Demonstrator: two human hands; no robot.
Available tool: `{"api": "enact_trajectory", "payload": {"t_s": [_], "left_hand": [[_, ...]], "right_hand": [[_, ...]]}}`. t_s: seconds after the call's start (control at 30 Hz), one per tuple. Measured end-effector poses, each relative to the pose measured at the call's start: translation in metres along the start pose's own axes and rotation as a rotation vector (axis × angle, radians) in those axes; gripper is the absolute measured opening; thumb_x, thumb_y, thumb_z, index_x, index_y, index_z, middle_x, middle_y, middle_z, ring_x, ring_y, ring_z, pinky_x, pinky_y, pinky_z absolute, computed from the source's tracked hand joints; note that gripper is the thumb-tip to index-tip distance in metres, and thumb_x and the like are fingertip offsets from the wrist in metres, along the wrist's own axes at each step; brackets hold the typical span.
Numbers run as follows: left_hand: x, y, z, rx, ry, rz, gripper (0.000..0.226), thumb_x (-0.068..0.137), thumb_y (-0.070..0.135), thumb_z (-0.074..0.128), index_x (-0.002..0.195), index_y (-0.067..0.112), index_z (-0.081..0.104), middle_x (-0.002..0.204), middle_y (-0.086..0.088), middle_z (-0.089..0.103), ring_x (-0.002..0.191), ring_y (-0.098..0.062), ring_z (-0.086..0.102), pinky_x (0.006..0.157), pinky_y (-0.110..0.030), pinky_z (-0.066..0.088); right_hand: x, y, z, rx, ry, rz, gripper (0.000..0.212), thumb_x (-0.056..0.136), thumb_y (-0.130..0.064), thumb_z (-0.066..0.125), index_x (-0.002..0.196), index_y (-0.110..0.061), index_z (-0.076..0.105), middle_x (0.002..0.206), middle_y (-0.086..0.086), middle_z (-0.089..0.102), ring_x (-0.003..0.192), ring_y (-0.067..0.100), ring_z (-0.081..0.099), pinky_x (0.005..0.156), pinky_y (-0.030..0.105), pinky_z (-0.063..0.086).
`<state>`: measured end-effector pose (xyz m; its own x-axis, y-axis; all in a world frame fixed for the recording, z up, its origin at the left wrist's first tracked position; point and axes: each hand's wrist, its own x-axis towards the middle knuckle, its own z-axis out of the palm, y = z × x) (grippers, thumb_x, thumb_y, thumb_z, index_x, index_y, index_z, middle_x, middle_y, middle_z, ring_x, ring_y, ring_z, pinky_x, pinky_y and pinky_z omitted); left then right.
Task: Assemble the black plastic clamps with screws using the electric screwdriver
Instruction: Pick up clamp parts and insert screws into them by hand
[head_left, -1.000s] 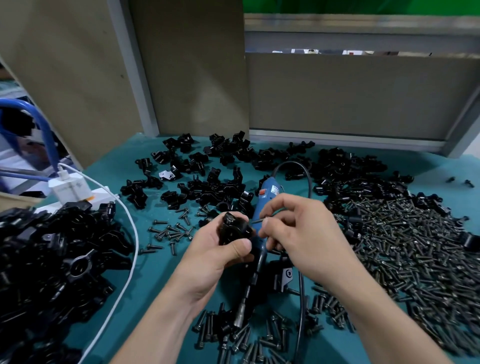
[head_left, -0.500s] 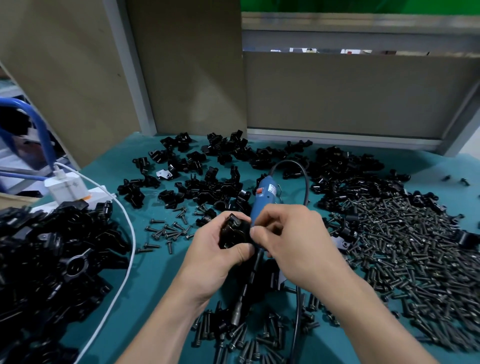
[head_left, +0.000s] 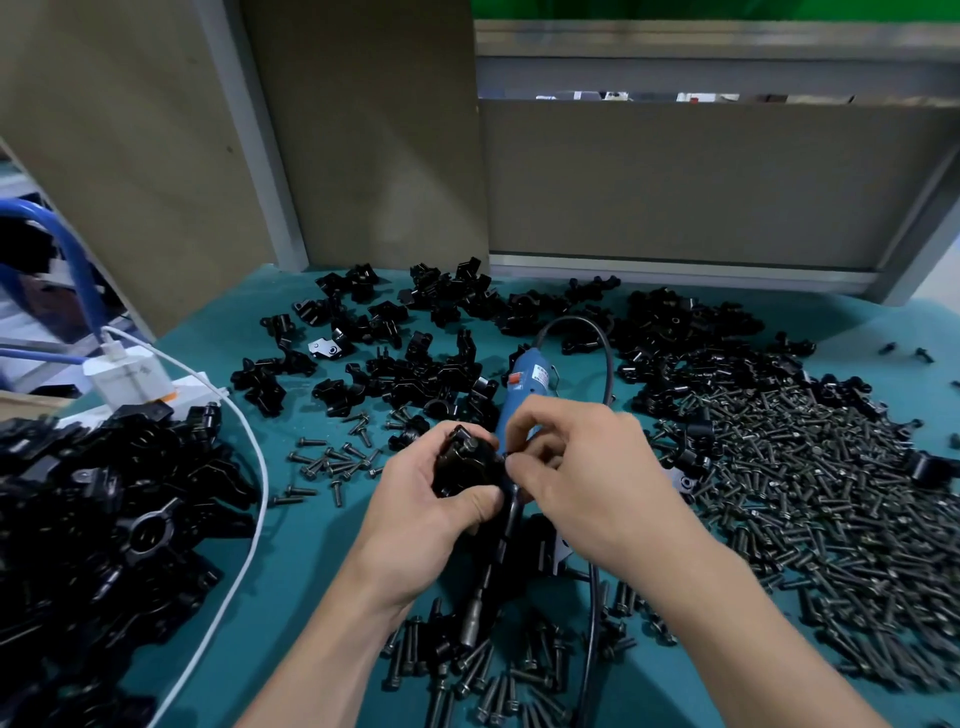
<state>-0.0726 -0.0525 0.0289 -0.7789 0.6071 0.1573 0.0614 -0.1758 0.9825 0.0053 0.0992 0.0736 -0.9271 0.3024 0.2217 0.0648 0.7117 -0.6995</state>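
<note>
Black clamp gripped by left hand fingers, right hand fingers pinching its right edge

A teal table top fills the lower frame. Beige board panels stand behind it at upper left and centre, split by a grey metal post. At upper right another beige panel sits below a grey beam, with a narrow gap between them and a green strip along the top edge
</note>
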Motion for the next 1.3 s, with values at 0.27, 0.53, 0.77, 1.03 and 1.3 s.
{"api": "enact_trajectory", "payload": {"t_s": [0.27,0.53,0.77,1.03,1.3], "left_hand": [[-0.001,-0.009,-0.004,0.142,0.052,0.019,0.032,0.076,0.001,0.073,0.101,0.020,0.070,0.088,-0.014,0.074,0.073,-0.028,0.071,0.063,-0.036,0.060],[-0.001,-0.009,-0.003,0.171,0.103,0.069,0.033,0.070,0.003,0.074,0.097,0.024,0.071,0.084,-0.007,0.074,0.074,-0.022,0.072,0.065,-0.033,0.060],[-0.002,-0.010,-0.004,0.192,0.089,0.098,0.033,0.073,0.002,0.073,0.101,0.020,0.071,0.088,-0.010,0.073,0.080,-0.030,0.072,0.069,-0.038,0.063],[-0.004,-0.008,-0.005,0.227,0.078,0.100,0.035,0.073,0.004,0.073,0.098,0.028,0.072,0.090,-0.003,0.074,0.082,-0.020,0.072,0.073,-0.033,0.061],[-0.001,-0.009,-0.007,0.234,0.077,0.117,0.031,0.074,0.005,0.076,0.099,0.023,0.073,0.089,-0.006,0.074,0.084,-0.029,0.071,0.076,-0.039,0.062]], "right_hand": [[-0.005,-0.005,0.015,-0.108,0.030,-0.003,0.019,0.098,-0.025,0.063,0.081,-0.029,0.057,0.062,-0.002,0.061,0.050,0.013,0.048,0.046,0.023,0.035],[-0.002,-0.003,0.010,-0.036,0.005,0.039,0.016,0.092,-0.021,0.068,0.080,-0.030,0.063,0.060,-0.006,0.065,0.055,0.012,0.059,0.049,0.026,0.049],[-0.005,-0.004,0.015,-0.120,0.009,0.018,0.020,0.098,-0.025,0.063,0.078,-0.027,0.060,0.060,-0.006,0.058,0.053,0.012,0.050,0.045,0.020,0.032],[-0.004,0.003,0.014,-0.092,-0.064,0.027,0.040,0.103,-0.042,0.053,0.067,-0.026,0.051,0.052,-0.008,0.053,0.051,0.011,0.050,0.044,0.021,0.034],[-0.003,0.002,0.018,-0.194,-0.059,0.000,0.024,0.096,-0.032,0.058,0.074,-0.026,0.051,0.059,-0.004,0.056,0.057,0.014,0.052,0.048,0.028,0.035]]}}
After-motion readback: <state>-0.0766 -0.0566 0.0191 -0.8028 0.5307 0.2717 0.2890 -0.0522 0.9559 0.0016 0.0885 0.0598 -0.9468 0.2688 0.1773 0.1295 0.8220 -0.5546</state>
